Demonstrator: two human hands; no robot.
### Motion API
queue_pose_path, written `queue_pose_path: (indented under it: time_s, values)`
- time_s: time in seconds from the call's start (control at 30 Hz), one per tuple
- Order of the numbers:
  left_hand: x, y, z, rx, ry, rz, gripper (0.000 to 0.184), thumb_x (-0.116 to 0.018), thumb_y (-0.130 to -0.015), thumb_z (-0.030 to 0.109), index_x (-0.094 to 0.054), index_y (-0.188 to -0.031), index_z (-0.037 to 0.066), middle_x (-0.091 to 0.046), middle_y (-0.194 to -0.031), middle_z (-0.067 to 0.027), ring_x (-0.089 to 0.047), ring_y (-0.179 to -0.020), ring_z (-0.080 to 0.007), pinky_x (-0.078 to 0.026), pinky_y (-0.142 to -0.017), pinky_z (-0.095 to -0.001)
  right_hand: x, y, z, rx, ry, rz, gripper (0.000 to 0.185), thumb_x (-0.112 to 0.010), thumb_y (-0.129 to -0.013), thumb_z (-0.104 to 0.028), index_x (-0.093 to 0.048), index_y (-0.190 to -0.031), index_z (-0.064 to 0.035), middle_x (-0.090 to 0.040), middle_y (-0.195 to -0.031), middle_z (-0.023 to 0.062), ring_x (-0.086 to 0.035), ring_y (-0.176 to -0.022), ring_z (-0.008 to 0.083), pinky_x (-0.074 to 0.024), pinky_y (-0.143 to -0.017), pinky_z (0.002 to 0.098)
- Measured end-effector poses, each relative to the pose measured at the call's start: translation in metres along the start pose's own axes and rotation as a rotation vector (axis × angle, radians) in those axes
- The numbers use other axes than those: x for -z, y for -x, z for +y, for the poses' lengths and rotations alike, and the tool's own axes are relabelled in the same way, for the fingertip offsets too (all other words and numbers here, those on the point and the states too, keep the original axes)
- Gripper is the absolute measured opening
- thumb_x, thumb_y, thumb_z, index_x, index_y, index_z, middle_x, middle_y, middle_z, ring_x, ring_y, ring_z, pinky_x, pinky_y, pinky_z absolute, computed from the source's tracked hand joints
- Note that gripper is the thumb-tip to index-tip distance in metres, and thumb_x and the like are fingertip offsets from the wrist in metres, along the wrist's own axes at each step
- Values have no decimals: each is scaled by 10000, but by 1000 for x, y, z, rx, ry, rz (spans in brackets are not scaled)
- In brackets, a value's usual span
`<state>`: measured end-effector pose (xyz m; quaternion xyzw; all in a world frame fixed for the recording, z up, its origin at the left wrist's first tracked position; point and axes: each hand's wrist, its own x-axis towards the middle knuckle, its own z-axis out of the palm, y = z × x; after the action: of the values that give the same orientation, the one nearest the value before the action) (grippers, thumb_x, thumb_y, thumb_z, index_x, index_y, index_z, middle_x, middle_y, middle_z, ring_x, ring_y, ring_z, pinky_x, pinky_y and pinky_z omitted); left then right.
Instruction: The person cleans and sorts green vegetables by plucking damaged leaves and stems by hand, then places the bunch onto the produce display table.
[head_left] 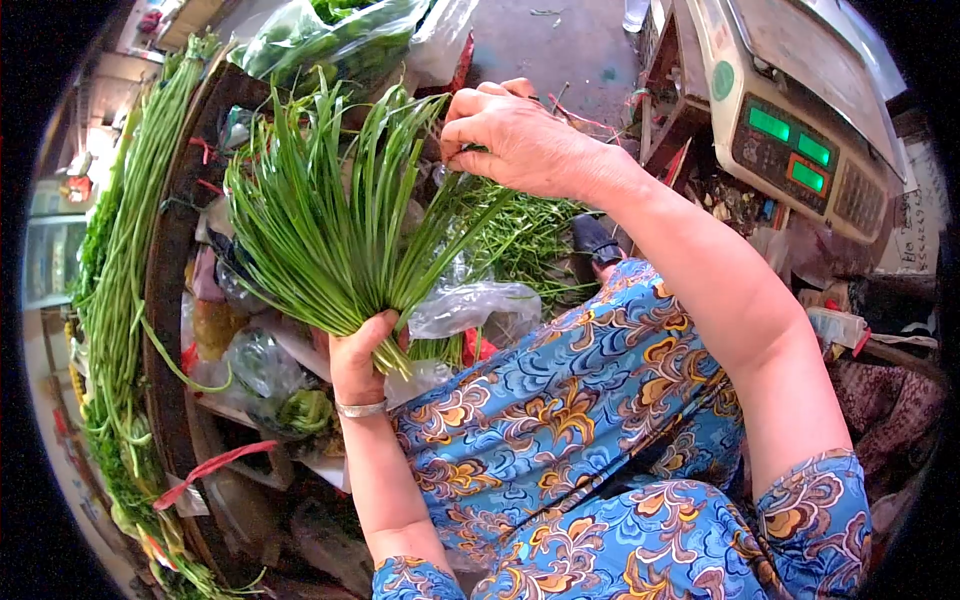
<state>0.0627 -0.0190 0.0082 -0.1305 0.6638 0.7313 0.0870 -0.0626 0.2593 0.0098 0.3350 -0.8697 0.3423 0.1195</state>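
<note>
A fanned bunch of garlic chives [320,210] stands upright in my left hand [358,355], whose fingers wrap round the stem ends. The long green leaves spread upward and to both sides. My right hand [515,140] is raised at the bunch's upper right, its thumb and fingers pinched together by the leaf tips. Whatever sits in that pinch looks like a leaf tip, but it is too small to make out. Below, loose green stalks [525,235] lie in a heap on the floor, partly behind a clear plastic bag [475,310].
Long beans [125,270] and other greens line a ledge on the left. A bag of green vegetables [335,40] stands at the back. To the right is a weighing scale [790,140] with lit green displays. A red tie [215,470] hangs at lower left.
</note>
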Motion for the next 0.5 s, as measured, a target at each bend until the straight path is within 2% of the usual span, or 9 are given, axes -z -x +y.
queue_pose_path:
  time_s: [0.1, 0.17, 0.33, 0.5]
  values:
    - [-3, 1, 2, 5, 29, 4, 358, -654, -712, 69, -571, -1054, 0, -620, -854, -86, -595, -630, -190, -500, -509, -297, -3, -1, 0, -46, 24, -2, 150, -591, -848, -210, -684, -949, -148, -601, -972, 73, -535, -1034, 268, -316, -923, 418]
    - [-5, 2, 2, 19, 58, 16, 332, -652, -703, 41, -571, -1022, -4, -606, -854, -93, -593, -637, -198, -500, -496, -298, -2, 0, -2, -76, 46, -17, 134, -578, -882, -190, -623, -967, -97, -578, -995, 49, -520, -1067, 229, -298, -964, 374]
    - [-4, 3, 4, 17, 38, 15, 306, -648, -702, 46, -576, -994, -12, -608, -816, -98, -589, -600, -200, -497, -493, -295, 5, -1, 1, -57, -29, 78, 164, -591, -879, -191, -625, -1013, -102, -583, -1013, 43, -533, -1070, 226, -299, -972, 375]
    - [-4, 3, 3, 12, 44, 10, 298, -650, -701, 52, -577, -983, -13, -606, -801, -98, -582, -581, -200, -497, -492, -295, 3, 0, -7, -28, -4, -90, 124, -601, -870, -190, -632, -960, -111, -571, -970, 46, -532, -1037, 218, -298, -941, 373]
